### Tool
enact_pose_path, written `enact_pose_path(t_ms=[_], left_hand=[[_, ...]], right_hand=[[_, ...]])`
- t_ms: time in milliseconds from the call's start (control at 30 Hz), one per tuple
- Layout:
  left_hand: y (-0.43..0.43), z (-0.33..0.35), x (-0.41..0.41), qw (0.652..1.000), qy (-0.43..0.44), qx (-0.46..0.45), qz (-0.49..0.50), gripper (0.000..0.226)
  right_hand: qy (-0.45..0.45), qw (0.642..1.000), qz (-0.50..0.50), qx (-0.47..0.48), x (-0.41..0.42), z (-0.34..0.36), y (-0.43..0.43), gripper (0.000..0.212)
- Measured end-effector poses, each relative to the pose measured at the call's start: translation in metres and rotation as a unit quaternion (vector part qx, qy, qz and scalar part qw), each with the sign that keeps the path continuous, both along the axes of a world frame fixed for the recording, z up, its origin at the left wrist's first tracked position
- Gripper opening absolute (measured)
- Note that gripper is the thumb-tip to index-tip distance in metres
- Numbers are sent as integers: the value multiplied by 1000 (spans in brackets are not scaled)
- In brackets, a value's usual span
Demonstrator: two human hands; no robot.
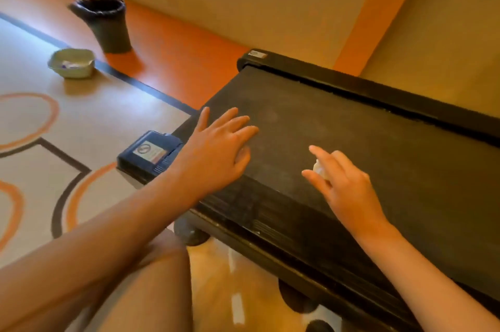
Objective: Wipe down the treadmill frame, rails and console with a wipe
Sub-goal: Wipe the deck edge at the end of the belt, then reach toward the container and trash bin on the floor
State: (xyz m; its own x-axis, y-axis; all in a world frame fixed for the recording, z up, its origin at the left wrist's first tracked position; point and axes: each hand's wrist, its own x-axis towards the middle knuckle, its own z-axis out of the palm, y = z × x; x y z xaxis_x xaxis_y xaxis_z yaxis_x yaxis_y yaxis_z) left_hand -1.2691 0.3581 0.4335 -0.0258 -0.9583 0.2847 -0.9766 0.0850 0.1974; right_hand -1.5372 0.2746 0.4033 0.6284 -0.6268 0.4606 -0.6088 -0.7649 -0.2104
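The left hand [219, 147] lies flat with straight, spread fingers on the treadmill [365, 126] belt near its end. The right hand [343, 182] pinches a small balled white wipe [320, 169] just above the belt. A black bin [108, 25] and a pale tub [71, 63] stand on the floor.

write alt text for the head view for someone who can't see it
A person's left hand lies flat on the black treadmill belt, while the right hand holds a small balled white wipe close over it. On the floor beyond stand a black waste bin and a pale tub.
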Motion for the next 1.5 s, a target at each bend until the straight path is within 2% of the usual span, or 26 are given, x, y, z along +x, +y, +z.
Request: enact_pose_path(t_ms=[167, 333, 500, 633, 800, 1100, 1267, 1500], left_hand=[[48, -25, 80, 996, -44, -2, 80, 45], [68, -64, 120, 986, -97, 7, 135, 41], [61, -96, 143, 981, -66, 28, 178, 51], [59, -100, 164, 973, -15, 55, 225, 46], [79, -68, 176, 962, 16, 59, 266, 43], [129, 28, 218, 931, 36, 32, 361, 44], [165, 71, 246, 912, 37, 33, 407, 42], [203, 132, 295, 887, 33, 39, 458, 45]], right_hand=[[17, 996, 80, -47, 74, 4, -15, 44], [39, 989, 127, -71, 143, -8, -26, 42], [50, 978, 186, -81, 205, -27, -55, 41], [72, 969, 223, -79, 251, -29, -74, 40], [67, 963, 259, -21, 289, -3, -66, 38], [70, 951, 293, 67, 367, 71, -28, 35], [69, 935, 342, 57, 416, 110, -2, 45], [-17, 917, 398, 31, 493, 169, 25, 34]])
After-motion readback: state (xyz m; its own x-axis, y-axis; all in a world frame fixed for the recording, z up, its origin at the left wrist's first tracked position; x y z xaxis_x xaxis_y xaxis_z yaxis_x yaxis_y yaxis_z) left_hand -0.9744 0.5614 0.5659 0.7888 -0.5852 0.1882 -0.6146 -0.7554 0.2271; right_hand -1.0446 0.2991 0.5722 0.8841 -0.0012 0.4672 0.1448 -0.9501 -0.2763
